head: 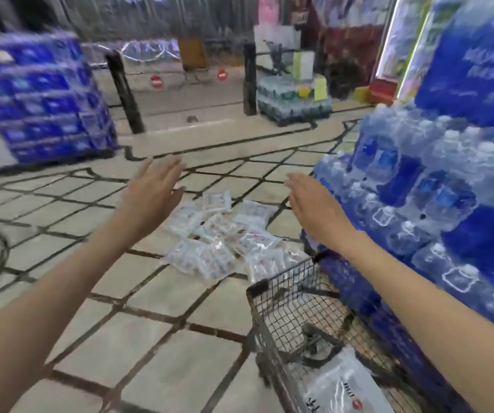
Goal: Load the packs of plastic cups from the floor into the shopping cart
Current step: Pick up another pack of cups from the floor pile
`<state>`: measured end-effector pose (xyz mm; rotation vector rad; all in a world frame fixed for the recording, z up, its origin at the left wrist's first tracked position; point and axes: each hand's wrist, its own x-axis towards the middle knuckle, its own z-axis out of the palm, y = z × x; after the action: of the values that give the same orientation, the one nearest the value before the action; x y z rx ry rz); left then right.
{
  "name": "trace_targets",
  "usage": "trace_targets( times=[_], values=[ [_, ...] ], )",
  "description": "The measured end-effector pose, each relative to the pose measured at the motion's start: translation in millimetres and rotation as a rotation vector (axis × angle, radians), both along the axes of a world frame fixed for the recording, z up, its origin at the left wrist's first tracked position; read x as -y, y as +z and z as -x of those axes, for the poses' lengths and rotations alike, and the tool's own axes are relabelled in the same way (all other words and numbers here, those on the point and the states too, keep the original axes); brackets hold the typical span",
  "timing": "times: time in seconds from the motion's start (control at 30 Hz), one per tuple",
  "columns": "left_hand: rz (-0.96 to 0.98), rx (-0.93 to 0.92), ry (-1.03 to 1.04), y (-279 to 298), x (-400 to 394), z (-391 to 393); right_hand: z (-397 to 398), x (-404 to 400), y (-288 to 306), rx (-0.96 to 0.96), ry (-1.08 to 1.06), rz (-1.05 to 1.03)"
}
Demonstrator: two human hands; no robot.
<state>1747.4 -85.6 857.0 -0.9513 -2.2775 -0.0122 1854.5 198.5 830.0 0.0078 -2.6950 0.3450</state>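
Reaching out over the tiled floor, the left hand (150, 189) and the right hand (314, 210) are both held in the air with fingers straight and spread, and neither has hold of anything. Between and just beyond them a loose heap of clear plastic packs of white cups (225, 236) lies on the beige floor tiles (150, 293), several packs overlapping. The grey wire-mesh shopping cart (284, 308) stands near right, its far corner close to the heap; one clear plastic pack with red and black print (338, 386) lies inside it at the near end. Shrink-wrapped cases of water bottles with blue labels (433, 204) are stacked along the right, just beside the cart. A blurred stack of blue packages (40, 99) stands far left.
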Motion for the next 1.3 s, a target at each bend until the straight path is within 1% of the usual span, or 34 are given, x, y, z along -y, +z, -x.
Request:
trace_targets(
  times=[0.07, 0.17, 0.33, 0.5, 0.63, 0.77, 0.93, 1.13, 1.3],
  values=[
    [0.004, -0.053, 0.044, 14, 32, -2, 13, 20, 10, -0.071, 0.059, -0.036],
    [0.028, -0.057, 0.110, 12, 78, 1, 34, 54, 8, -0.064, 0.100, -0.073],
    [0.054, 0.059, 0.191, -14, 158, 37, 80, 111, -13, 0.012, 0.110, -0.063],
    [0.080, 0.124, 0.161, -29, 224, 87, 132, 174, -28, 0.076, 0.073, -0.019],
    [0.110, 0.141, 0.133, -32, 263, 133, 168, 215, -31, 0.071, 0.070, -0.022],
    [0.098, 0.137, 0.126, -35, 293, 177, 205, 244, -31, 0.072, 0.092, -0.045],
    [0.071, 0.146, 0.129, -49, 317, 241, 269, 267, -30, 0.063, 0.119, -0.065],
    [0.064, 0.115, 0.099, -63, 330, 352, 386, 283, -50, 0.063, 0.136, -0.029],
    [0.126, 0.136, 0.092, -70, 334, 467, 489, 287, -64, 0.120, 0.091, 0.044]
  ],
)
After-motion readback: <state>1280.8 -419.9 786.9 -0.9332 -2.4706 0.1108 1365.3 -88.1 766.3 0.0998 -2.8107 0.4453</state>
